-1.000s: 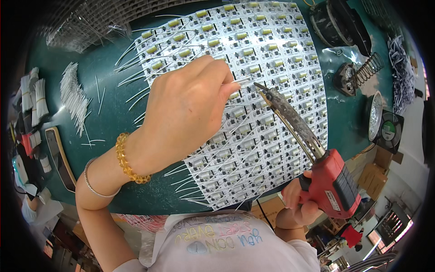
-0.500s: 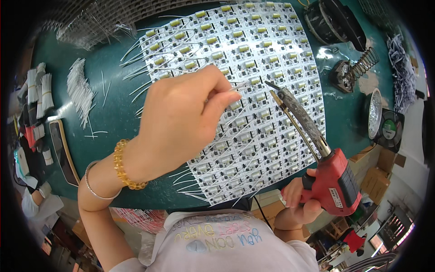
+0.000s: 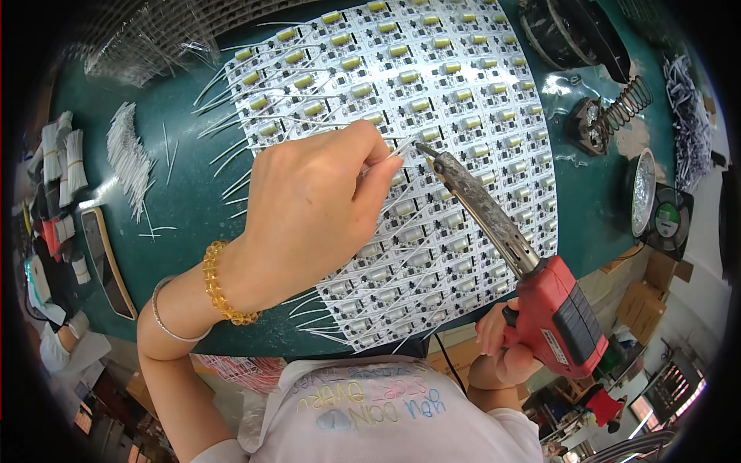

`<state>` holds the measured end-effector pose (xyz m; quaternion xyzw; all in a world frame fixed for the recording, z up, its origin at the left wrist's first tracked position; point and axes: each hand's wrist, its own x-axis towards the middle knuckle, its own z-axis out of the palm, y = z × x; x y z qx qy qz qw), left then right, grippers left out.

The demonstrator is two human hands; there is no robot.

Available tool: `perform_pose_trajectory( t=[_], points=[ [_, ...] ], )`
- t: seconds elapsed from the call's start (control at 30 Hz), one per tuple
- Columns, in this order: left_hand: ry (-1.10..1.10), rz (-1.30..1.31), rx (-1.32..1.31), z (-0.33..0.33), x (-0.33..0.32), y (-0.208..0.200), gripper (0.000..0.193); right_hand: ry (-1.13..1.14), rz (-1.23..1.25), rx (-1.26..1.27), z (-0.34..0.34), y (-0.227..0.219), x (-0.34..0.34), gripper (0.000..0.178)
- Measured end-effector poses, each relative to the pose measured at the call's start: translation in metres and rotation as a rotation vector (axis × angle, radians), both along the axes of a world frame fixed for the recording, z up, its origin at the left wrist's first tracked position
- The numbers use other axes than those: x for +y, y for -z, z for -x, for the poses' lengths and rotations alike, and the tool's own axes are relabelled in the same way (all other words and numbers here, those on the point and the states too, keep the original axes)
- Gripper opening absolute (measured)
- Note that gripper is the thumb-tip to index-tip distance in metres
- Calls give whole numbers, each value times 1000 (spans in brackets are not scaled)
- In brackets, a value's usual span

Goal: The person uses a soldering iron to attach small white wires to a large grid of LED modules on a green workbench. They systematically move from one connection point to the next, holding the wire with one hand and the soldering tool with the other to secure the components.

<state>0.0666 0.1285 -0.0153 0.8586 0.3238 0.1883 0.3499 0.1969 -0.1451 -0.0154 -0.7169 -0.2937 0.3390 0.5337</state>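
A large sheet of white circuit boards (image 3: 432, 100), each bearing a yellow-green cylindrical part, covers the middle of the green table. Over it, my left hand (image 3: 324, 181) is closed in a pinch on a thin white wire (image 3: 399, 147). My right hand (image 3: 505, 343) grips a red gun-shaped soldering iron (image 3: 552, 309) by its handle. The iron's dark tip meets the board area right beside the wire end; whether it touches cannot be told. Many white wires (image 3: 220, 123) stick out from the boards along the left side and the near part of the sheet.
A pile of loose white wires (image 3: 127, 154) and a phone (image 3: 106, 262) lie at the left, near bundled wires (image 3: 73, 162). At the right stand a spring iron holder (image 3: 610, 119), a round metal dish (image 3: 642, 193) and a black fan-like device (image 3: 571, 35).
The soldering iron has swung left and its tip has come close to the pinched wire's end. My left hand has shifted only slightly. The sheet has slid a little left.
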Motion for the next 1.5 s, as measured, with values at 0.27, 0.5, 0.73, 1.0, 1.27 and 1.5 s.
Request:
perform_pose_trajectory(
  t=[0.27, 0.5, 0.73, 1.0, 1.27, 1.5],
  points=[
    [6, -47, -20, -1, -1, 1, 10, 9, 261, -124, 3, -7, -1, 42],
    [3, -67, -42, -1, -1, 2, 11, 11, 175, -122, 2, -4, -1, 47],
    [12, -73, -46, -1, -1, 4, 12, -56, 30, -142, -4, 1, -3, 66],
    [-1, -108, -48, -1, -4, 5, 11, -55, -29, -157, -1, 2, 4, 79],
    [-28, -69, -48, 1, -6, 4, 11, -50, -62, -161, -2, 4, 5, 73],
    [-5, -94, -46, 0, -5, 3, 12, -28, -59, -142, -2, 3, 6, 68]
  ],
)
